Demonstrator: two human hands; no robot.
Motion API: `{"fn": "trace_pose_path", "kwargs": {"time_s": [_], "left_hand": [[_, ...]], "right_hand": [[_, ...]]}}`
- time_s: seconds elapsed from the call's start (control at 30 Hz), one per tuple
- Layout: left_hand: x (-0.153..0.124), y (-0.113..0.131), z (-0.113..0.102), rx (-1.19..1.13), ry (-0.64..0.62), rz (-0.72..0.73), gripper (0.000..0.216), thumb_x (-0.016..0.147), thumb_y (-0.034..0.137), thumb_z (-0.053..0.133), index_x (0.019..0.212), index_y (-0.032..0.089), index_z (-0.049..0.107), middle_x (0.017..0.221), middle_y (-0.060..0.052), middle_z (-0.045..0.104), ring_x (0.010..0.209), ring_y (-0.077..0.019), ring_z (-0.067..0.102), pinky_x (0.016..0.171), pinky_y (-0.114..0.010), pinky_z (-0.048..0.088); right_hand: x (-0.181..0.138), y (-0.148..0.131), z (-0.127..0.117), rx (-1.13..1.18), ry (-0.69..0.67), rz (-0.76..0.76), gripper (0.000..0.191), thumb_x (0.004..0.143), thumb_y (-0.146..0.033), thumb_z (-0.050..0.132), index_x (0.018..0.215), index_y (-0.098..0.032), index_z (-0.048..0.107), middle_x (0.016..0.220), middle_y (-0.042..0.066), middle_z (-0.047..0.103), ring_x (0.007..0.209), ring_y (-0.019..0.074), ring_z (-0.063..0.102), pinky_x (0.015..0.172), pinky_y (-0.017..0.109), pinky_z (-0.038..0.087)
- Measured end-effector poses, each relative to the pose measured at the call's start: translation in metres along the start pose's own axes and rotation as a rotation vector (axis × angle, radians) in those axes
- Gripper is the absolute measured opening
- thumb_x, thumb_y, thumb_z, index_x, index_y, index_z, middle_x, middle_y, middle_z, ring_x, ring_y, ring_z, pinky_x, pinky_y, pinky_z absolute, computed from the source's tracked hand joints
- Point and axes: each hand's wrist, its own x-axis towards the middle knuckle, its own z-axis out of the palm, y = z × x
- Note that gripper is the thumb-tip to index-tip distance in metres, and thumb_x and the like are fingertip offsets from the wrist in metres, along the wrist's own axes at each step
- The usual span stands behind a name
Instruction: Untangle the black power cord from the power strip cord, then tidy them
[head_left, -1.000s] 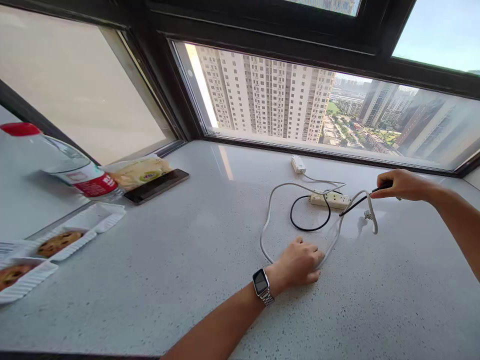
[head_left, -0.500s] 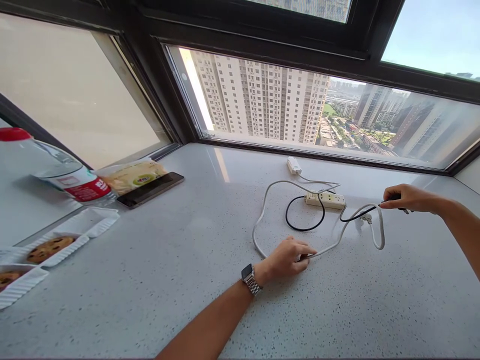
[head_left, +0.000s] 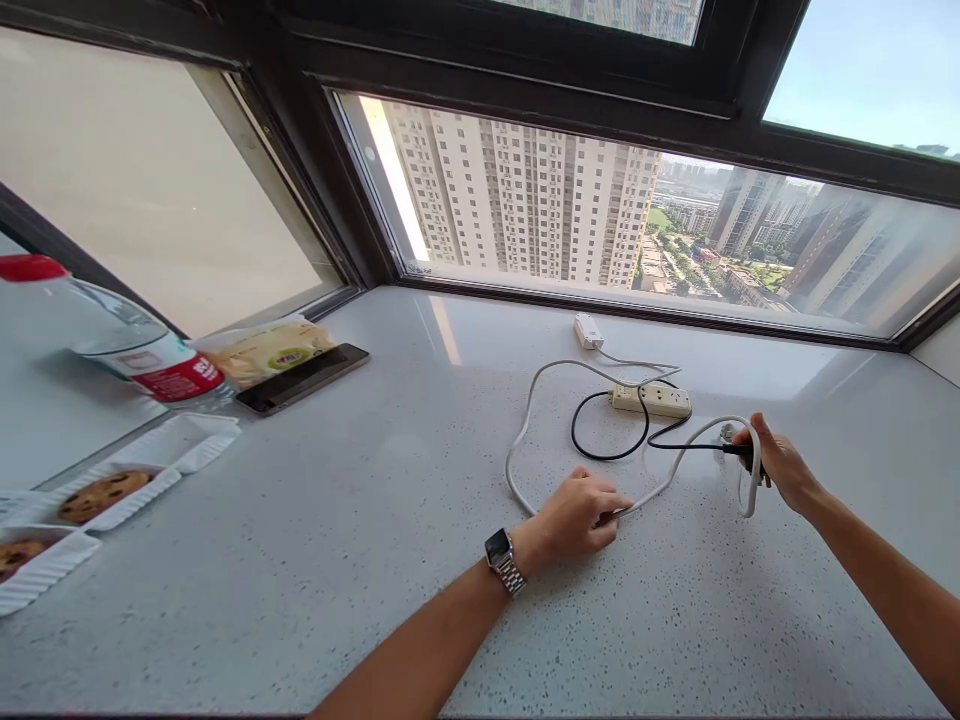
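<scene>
My left hand (head_left: pixel 581 515), with a watch (head_left: pixel 498 548) on its wrist, rests on the counter with its fingers closed on the white cable (head_left: pixel 652 497). My right hand (head_left: pixel 776 465) grips a black plug (head_left: pixel 741 452) at the end of the black cord (head_left: pixel 694 447). A loop of the white cable hangs around this plug, just in front of my fingers. Partly hidden behind the black plug is a white plug (head_left: pixel 727 432). The black cord curls round to a cream power strip (head_left: pixel 651 400) lying to the left of my right hand.
A small white socket block (head_left: pixel 588 331) lies near the window frame (head_left: pixel 645 316). On the left are a phone (head_left: pixel 304 379), a packet (head_left: pixel 266 350), a red-capped bottle (head_left: pixel 142 345) and a white tray (head_left: pixel 202 440) with cookies (head_left: pixel 105 496). All are on the speckled counter (head_left: pixel 360 540).
My right hand has moved left and down with the black plug, and now it is beside the white plug at the white cable's loop. My left hand has stayed in place.
</scene>
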Motion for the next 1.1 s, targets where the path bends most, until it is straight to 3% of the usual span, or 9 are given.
{"fn": "trace_pose_path", "kwargs": {"time_s": [0.23, 0.4, 0.5, 0.6, 0.67, 0.77, 0.83, 0.9, 1.1], "left_hand": [[-0.001, 0.007, 0.003, 0.122, -0.031, 0.084, 0.029, 0.079, 0.015, 0.052, 0.104, 0.022, 0.066, 0.079, -0.002, 0.065, 0.07, -0.0134, 0.056, 0.073, -0.031, 0.029], [-0.001, 0.01, 0.003, 0.157, -0.064, 0.123, 0.026, 0.08, 0.016, 0.052, 0.102, 0.021, 0.065, 0.079, -0.002, 0.065, 0.069, -0.0139, 0.056, 0.072, -0.031, 0.029], [-0.001, 0.011, 0.004, 0.184, -0.088, 0.154, 0.025, 0.08, 0.016, 0.052, 0.1, 0.02, 0.065, 0.078, -0.002, 0.064, 0.068, -0.0143, 0.055, 0.072, -0.03, 0.03], [-0.001, 0.012, 0.003, 0.191, -0.103, 0.143, 0.024, 0.079, 0.015, 0.052, 0.099, 0.021, 0.065, 0.076, -0.002, 0.063, 0.068, -0.0145, 0.055, 0.072, -0.03, 0.03], [-0.001, 0.012, 0.002, 0.191, -0.103, 0.131, 0.024, 0.079, 0.015, 0.052, 0.099, 0.021, 0.065, 0.076, -0.002, 0.063, 0.068, -0.0144, 0.055, 0.071, -0.03, 0.03], [0.0, 0.012, 0.001, 0.196, -0.105, 0.13, 0.024, 0.079, 0.016, 0.053, 0.099, 0.022, 0.065, 0.076, -0.001, 0.063, 0.068, -0.014, 0.056, 0.072, -0.03, 0.031], [0.001, 0.012, 0.001, 0.196, -0.106, 0.135, 0.024, 0.079, 0.016, 0.053, 0.1, 0.022, 0.065, 0.076, -0.001, 0.063, 0.068, -0.0137, 0.056, 0.072, -0.031, 0.031], [0.001, 0.012, 0.002, 0.191, -0.097, 0.138, 0.025, 0.08, 0.016, 0.054, 0.101, 0.022, 0.065, 0.076, 0.0, 0.063, 0.068, -0.0133, 0.056, 0.072, -0.03, 0.031], [-0.001, 0.01, -0.003, 0.171, -0.105, 0.115, 0.032, 0.082, 0.017, 0.053, 0.111, 0.024, 0.064, 0.078, 0.0, 0.063, 0.068, -0.0124, 0.056, 0.072, -0.03, 0.032]], "right_hand": [[-0.013, -0.007, 0.021, 0.042, 0.041, -0.131, 0.041, 0.078, -0.055, 0.054, 0.062, -0.018, 0.056, 0.053, -0.001, 0.045, 0.045, 0.012, 0.041, 0.037, 0.023, 0.033], [-0.015, -0.006, 0.02, 0.449, 0.11, 0.157, 0.019, 0.073, -0.034, 0.055, 0.076, -0.017, 0.062, 0.073, 0.009, 0.063, 0.071, 0.0255, 0.066, 0.059, 0.035, 0.056], [-0.018, -0.002, 0.013, 0.557, 0.037, 0.207, 0.017, 0.074, -0.031, 0.053, 0.082, -0.018, 0.061, 0.083, 0.011, 0.066, 0.089, 0.0306, 0.067, 0.079, 0.044, 0.057], [-0.019, 0.007, 0.0, 0.269, -0.002, 0.17, 0.025, 0.078, -0.037, 0.049, 0.088, -0.018, 0.062, 0.09, 0.013, 0.067, 0.089, 0.0312, 0.067, 0.079, 0.046, 0.056], [-0.02, 0.016, -0.011, -0.123, 0.119, 0.059, 0.031, 0.078, -0.037, 0.049, 0.097, -0.017, 0.063, 0.098, 0.014, 0.066, 0.092, 0.033, 0.064, 0.079, 0.049, 0.053], [-0.025, 0.025, -0.02, -0.674, 0.287, -0.387, 0.029, 0.08, -0.032, 0.047, 0.101, -0.018, 0.063, 0.109, 0.013, 0.063, 0.104, 0.0342, 0.056, 0.088, 0.052, 0.044], [-0.033, 0.025, -0.016, -0.854, 0.125, -0.67, 0.026, 0.086, -0.032, 0.044, 0.096, -0.02, 0.064, 0.103, 0.011, 0.066, 0.1, 0.0301, 0.057, 0.088, 0.048, 0.042], [-0.043, 0.018, -0.001, -0.949, -0.123, -0.758, 0.027, 0.09, -0.039, 0.046, 0.093, -0.021, 0.065, 0.091, 0.009, 0.067, 0.087, 0.0254, 0.059, 0.081, 0.042, 0.044], [-0.061, -0.013, 0.046, -1.031, -0.366, -0.585, 0.025, 0.086, -0.037, 0.054, 0.072, -0.018, 0.061, 0.074, 0.008, 0.062, 0.069, 0.0211, 0.055, 0.064, 0.032, 0.04]]}}
